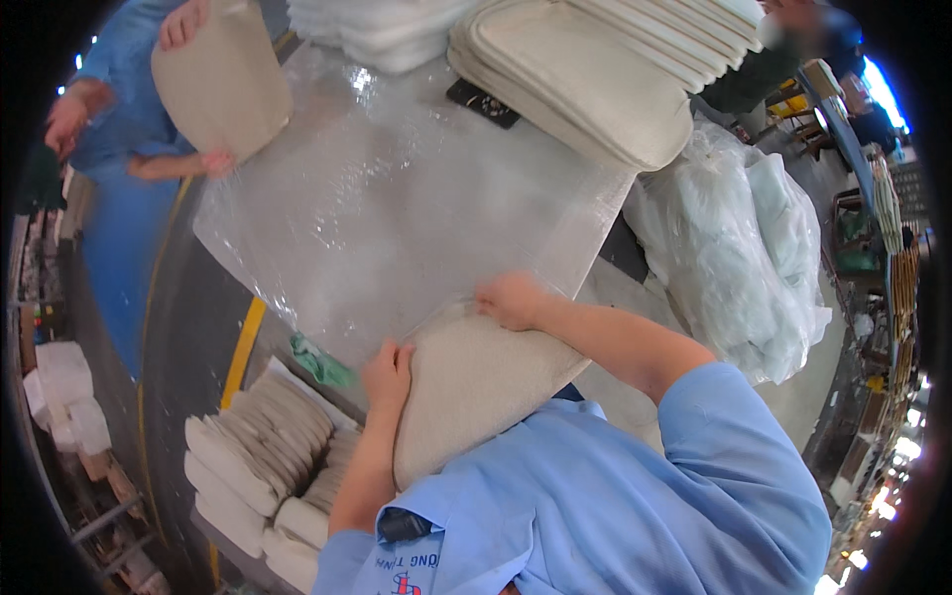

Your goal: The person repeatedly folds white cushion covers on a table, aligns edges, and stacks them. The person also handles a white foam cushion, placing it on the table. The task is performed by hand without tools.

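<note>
A beige fabric pad (476, 382) with a rounded outline is held up against my front, at the near edge of the table. My left hand (388, 375) is closed on its left edge. The far edge is pinched by my right hand (510, 300), whose fingers are slightly blurred. Part of the pad's near side is hidden by my blue shirt. Just beyond both hands lies the plastic-covered table (416, 198). A tall stack of similar beige pads (595, 79) rests on its far right side, beside a small black object (483, 103).
At the far left a co-worker in blue (114, 124) holds another beige pad (220, 84). Folded beige pads (263, 446) are piled at my lower left, near a green plastic piece (322, 360). A large clear bag of white material (729, 253) stands right of the table. White pieces (382, 30) lie at its far edge.
</note>
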Motion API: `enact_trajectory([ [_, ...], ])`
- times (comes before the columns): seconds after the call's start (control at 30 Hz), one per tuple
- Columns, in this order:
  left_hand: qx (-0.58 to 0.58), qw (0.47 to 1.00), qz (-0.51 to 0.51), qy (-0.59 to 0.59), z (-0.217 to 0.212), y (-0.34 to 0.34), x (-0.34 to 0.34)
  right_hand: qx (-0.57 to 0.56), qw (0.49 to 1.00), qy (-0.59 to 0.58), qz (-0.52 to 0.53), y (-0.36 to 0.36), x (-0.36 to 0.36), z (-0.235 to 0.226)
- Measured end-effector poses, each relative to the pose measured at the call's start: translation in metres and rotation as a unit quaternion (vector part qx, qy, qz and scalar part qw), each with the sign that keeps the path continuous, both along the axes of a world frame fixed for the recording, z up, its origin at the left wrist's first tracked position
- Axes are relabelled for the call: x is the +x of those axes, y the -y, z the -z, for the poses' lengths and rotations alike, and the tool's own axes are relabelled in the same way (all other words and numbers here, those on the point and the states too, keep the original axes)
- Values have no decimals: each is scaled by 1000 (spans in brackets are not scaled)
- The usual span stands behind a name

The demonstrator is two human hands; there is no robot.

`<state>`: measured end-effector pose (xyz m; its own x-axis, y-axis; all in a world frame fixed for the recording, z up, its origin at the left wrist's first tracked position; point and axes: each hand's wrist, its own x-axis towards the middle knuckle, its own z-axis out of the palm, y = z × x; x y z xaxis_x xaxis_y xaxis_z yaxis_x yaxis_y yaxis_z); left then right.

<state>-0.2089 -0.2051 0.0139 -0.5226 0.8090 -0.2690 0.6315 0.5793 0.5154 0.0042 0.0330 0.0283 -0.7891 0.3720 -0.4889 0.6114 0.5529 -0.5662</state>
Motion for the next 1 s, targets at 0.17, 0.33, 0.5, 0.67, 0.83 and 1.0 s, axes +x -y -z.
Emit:
enact_trajectory([
  [0.17, 51, 998, 7, 40, -41, 57, -22, -113, 984, -100, 99, -21, 49, -31],
  [0.33, 54, 895, -209, 390, -86, 160, 1, -272, 865, -265, 328, -4, 143, -50],
  [0.5, 198, 761, -388, 480, -74, 152, 31, -338, 765, -361, 412, 34, 125, -30],
  [0.67, 287, 738, -318, 521, -102, 102, -3, -288, 778, -378, 411, -10, 109, -70],
  [0.83, 261, 879, -292, 272, -105, 40, 12, -195, 749, -407, 484, -44, 95, -77],
  [1.0, 130, 987, 77, -46, -146, 8, 29, -111, 849, -321, 405, -68, 116, -66],
])
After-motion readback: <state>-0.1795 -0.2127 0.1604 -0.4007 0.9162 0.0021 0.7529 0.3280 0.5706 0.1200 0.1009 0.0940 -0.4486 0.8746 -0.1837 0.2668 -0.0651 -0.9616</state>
